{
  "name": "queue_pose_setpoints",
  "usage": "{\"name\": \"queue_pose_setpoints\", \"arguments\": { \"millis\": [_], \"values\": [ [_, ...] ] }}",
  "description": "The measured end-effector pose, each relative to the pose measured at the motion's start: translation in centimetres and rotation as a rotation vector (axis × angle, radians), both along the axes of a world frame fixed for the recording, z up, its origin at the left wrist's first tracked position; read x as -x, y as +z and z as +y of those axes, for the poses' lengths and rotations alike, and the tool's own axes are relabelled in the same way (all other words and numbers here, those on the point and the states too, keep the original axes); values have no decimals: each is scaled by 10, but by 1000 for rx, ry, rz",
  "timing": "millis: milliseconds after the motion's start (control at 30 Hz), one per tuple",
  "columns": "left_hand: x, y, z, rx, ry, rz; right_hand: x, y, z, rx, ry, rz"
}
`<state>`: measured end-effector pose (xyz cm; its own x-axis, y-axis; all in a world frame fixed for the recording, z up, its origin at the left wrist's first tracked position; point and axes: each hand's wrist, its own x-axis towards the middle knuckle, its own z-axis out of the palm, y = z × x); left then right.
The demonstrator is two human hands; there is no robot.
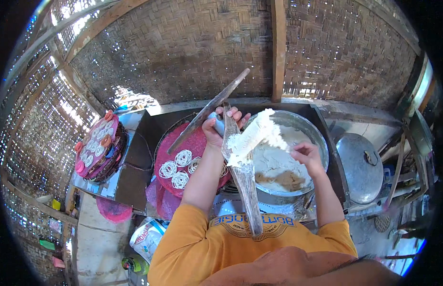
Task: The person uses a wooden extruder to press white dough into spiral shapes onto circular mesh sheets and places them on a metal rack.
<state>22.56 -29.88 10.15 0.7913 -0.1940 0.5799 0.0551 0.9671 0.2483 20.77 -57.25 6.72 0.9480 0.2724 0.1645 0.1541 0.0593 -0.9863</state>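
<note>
My left hand (pixel 226 123) grips a wooden hand press (pixel 244 182), two long wooden pieces, around a grey cylinder. White dough (pixel 257 136) lies on the press and hangs out to the right. My right hand (pixel 306 155) pinches the end of that dough between thumb and fingers. Below and behind it stands a wide metal basin (pixel 327 153) holding more whitish dough with a brown patch. To the left, partly behind my left forearm, is a round tray lined with red mesh (pixel 175 143), bearing several coiled noodle nests (pixel 180 179).
At the far left, stacked round trays (pixel 96 150) carry more nests. A lidded metal pot (pixel 359 168) stands on the right. A dark box edge (pixel 132 171) borders the work area, with a woven bamboo wall (pixel 192 46) behind. A printed plastic sack (pixel 148 239) and green bottle (pixel 137 264) are lower left.
</note>
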Motion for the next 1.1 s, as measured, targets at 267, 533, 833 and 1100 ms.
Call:
{"name": "queue_pose_setpoints", "arguments": {
  "millis": [267,533,833,1100],
  "values": [
    [-11,-11,18,-33,18,20,9,-10,11,-1,164,49],
    [1,17,37,-303,500,32,27,-3,-4,68,109,143],
    [40,61,23,-972,1263,-339,23,-7,2,60,65,204],
    [86,69,42,-802,1107,20,20,0,-5,153,-60,170]
  ]
}}
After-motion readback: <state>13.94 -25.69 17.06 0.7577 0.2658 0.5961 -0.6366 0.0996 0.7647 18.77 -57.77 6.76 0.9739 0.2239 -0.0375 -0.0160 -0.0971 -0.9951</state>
